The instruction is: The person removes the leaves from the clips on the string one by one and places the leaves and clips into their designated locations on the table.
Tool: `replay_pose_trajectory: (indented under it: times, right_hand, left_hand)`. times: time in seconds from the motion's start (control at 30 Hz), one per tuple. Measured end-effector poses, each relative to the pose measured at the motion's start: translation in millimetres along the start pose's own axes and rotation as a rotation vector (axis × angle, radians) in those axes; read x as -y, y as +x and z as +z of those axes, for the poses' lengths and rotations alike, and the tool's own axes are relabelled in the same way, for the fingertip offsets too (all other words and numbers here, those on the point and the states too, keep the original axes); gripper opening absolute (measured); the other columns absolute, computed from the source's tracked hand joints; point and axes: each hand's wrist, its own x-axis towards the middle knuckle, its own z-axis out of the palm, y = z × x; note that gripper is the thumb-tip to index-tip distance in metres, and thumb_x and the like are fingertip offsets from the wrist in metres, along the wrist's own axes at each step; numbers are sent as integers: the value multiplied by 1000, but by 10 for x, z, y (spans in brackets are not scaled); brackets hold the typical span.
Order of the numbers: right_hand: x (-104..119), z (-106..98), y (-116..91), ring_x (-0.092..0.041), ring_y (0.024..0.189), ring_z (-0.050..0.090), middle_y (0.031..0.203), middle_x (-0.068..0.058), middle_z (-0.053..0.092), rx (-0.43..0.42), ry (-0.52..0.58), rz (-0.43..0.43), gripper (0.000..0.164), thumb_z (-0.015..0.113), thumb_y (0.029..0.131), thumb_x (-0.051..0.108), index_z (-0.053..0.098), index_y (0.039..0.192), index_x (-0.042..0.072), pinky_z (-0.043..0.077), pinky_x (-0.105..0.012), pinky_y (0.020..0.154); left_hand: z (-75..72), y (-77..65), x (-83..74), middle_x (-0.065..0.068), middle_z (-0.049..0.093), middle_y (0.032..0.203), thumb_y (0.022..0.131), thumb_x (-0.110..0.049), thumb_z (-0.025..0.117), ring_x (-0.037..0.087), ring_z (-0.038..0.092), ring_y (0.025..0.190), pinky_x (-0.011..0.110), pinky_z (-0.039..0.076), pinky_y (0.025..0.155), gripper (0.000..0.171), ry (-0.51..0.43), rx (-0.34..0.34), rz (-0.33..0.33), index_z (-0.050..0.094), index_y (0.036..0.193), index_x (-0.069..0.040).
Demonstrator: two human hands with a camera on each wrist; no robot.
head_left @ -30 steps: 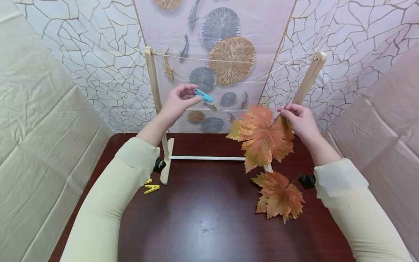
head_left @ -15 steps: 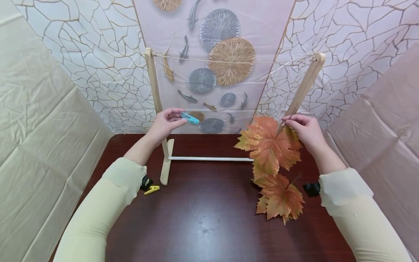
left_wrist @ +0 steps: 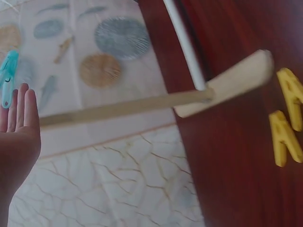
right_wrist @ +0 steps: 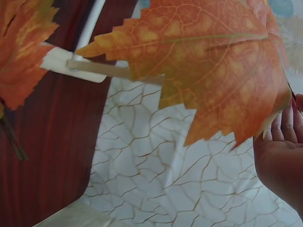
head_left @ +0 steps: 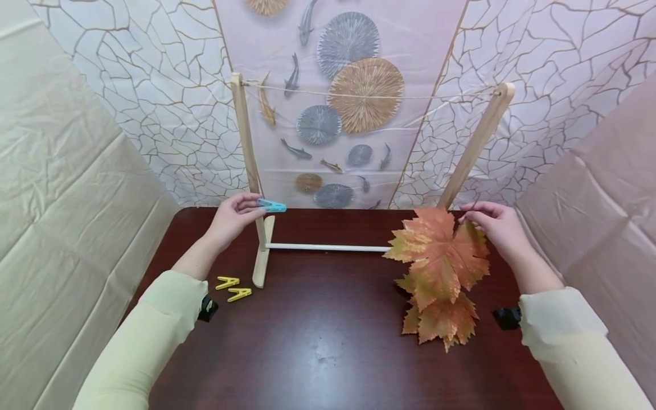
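My left hand (head_left: 234, 219) pinches a light-blue clothespin (head_left: 273, 205) between thumb and fingers, in front of the frame's left post. In the left wrist view the same clothespin (left_wrist: 9, 75) stands past the fingertips. With my right hand (head_left: 497, 228) I pinch the thin stem of an orange maple leaf (head_left: 441, 253), which hangs to the left of the hand. Its veined surface fills much of the right wrist view. Below it, partly covered, more orange leaves (head_left: 448, 322) lie on the table. Two yellow clothespins (head_left: 239, 294) lie on the table near my left wrist.
A wooden frame stands at the back, with a left post (head_left: 246, 131), a right post (head_left: 479, 136) and a string (head_left: 318, 93) tied between their tops. A white rod (head_left: 328, 247) joins the posts low down. Cloth walls (head_left: 92, 188) surround the dark red table (head_left: 318, 341).
Both hands have come down and apart: the left with the blue clothespin to the left, the right with the leaf to the right. The yellow clothespins are now fully uncovered.
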Motion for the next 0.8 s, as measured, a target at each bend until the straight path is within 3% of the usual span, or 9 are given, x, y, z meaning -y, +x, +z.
replay_pose_trajectory:
  times: [0.17, 0.33, 0.6, 0.8]
  right_hand:
    - [-163, -59, -71, 9, 73, 58, 73, 26, 64, 23, -19, 6, 20, 48, 97, 15, 64, 93, 26, 46, -10, 63]
    - [-314, -106, -136, 9, 73, 58, 74, 25, 64, 38, -10, 32, 29, 47, 97, 15, 62, 87, 37, 47, -10, 62]
    - [-526, -117, -215, 9, 74, 56, 75, 27, 62, 53, -83, 89, 22, 47, 98, 22, 62, 92, 36, 47, -13, 63]
    - [-692, -117, -274, 8, 73, 56, 75, 27, 63, 61, -58, 116, 26, 48, 97, 19, 63, 89, 39, 46, -14, 62]
  left_hand:
    - [-111, -86, 232, -4, 61, 104, 89, -19, 64, -9, 58, 89, 10, 46, 82, 46, 22, -37, -37, 50, 126, 3]
    - [-190, -170, 479, -6, 60, 104, 89, -22, 64, -9, 57, 91, 11, 45, 83, 47, 42, -45, -70, 48, 126, 3]
    - [-214, -255, 848, 9, 60, 111, 88, -22, 64, -10, 56, 87, 9, 44, 80, 48, 66, -55, -133, 48, 125, 4]
    - [-226, -285, 1070, 16, 60, 113, 89, -20, 64, -10, 56, 83, 9, 45, 77, 46, 89, -71, -171, 48, 124, 5]
